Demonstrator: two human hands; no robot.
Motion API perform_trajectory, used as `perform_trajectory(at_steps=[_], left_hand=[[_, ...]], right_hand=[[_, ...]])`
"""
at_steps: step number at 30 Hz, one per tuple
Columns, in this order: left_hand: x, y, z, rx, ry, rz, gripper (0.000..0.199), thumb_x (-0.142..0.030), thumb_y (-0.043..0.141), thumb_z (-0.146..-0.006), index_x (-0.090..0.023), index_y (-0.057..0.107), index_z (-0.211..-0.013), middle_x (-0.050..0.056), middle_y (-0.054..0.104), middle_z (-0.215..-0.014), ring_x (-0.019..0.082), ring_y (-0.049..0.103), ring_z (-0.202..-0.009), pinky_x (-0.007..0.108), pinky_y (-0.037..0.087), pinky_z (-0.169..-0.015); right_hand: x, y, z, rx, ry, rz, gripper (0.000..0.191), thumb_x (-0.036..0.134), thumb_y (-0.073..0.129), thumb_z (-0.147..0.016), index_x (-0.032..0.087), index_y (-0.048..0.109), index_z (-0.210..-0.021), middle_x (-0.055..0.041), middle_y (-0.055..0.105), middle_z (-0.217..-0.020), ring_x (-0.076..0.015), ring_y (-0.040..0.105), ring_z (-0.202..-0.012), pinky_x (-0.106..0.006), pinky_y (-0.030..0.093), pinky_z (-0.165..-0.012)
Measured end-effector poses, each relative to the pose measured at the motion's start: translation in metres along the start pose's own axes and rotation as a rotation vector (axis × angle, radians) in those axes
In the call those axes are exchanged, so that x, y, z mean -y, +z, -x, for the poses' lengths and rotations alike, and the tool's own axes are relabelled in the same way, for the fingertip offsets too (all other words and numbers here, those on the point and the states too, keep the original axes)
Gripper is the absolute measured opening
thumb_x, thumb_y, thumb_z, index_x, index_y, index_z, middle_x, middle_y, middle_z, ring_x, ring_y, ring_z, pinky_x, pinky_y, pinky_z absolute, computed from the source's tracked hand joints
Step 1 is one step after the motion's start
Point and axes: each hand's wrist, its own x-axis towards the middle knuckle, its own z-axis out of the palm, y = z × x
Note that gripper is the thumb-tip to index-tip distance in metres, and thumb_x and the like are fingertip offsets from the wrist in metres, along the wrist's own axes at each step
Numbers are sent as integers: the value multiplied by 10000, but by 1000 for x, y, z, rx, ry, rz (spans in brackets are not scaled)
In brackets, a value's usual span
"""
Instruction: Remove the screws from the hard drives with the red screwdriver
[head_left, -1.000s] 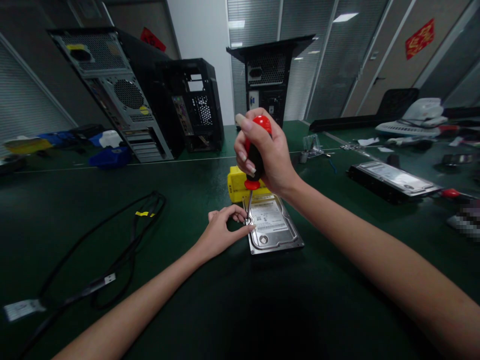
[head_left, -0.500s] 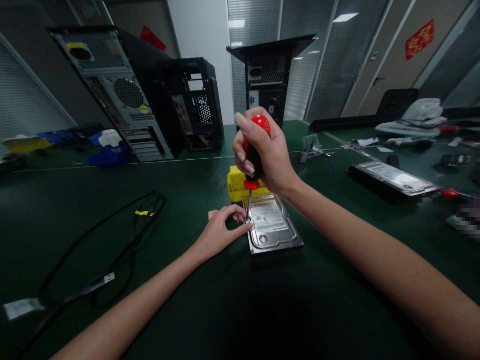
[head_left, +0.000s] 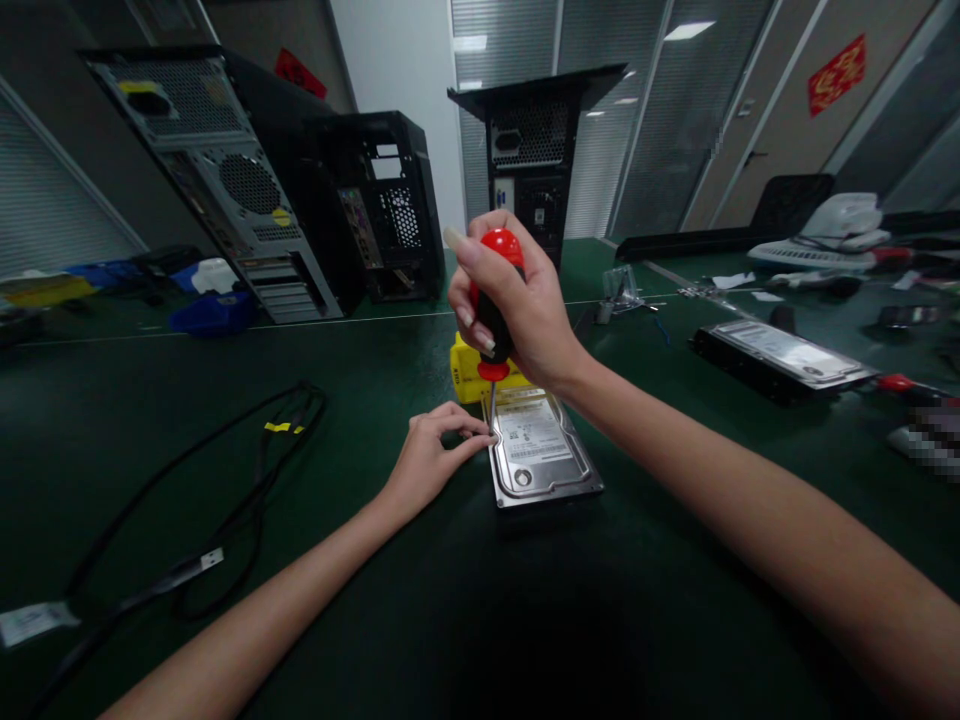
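Observation:
A silver hard drive [head_left: 544, 470] lies flat on the dark green table, its label facing up. My right hand [head_left: 529, 305] is wrapped round the red and black handle of a screwdriver [head_left: 491, 328], held upright with its shaft pointing down at the drive's left edge. At that edge, my left hand [head_left: 435, 450] has thumb and fingertips pinched together close to the screwdriver's tip; whatever is between them is hidden. Directly behind the drive sits a yellow plastic bin-like piece [head_left: 466, 372], partly covered by my right hand.
Black cables [head_left: 259, 490] lie looped on the left. Computer cases [head_left: 285, 180] stand at the back, another case [head_left: 529, 140] behind my right hand. To the right lies a second hard drive [head_left: 795, 350] on a black bracket, with a red-handled tool [head_left: 896, 383] beside it.
The screwdriver and my right hand have shifted slightly left, the shaft now more upright. My left thumb has drawn back from the drive's top to its edge, closing toward the fingers.

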Motion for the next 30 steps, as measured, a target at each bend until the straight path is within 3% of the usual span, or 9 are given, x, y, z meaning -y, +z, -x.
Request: perform_trajectory(at_steps=[18,25,30], left_hand=[[-1,0,3,23,15,-111,133,-318,641,-842,-198,695,-860,37,634,-853,199,595,-845,322,441,-790],[0,-2,1,26,-51,27,181,-360,661,-812,-198,691,-888,34,626,-898,196,594,-877,310,459,-813],[2,-5,0,-3,-101,141,244,-357,513,-908,-195,694,-922,43,636,-957,204,585,-958,330,431,-904]], right_hand=[[-3,2,-3,-33,8,1,259,348,568,-855,209,350,-846,102,476,-523,-25,387,-366,-140,291,-350],[-6,-5,-5,-37,-6,-31,302,385,613,-821,211,368,-846,101,490,-535,-32,410,-370,-159,314,-362],[-9,-13,-5,-56,-27,-74,294,387,615,-816,208,387,-865,100,510,-533,-38,434,-377,-157,339,-362]])
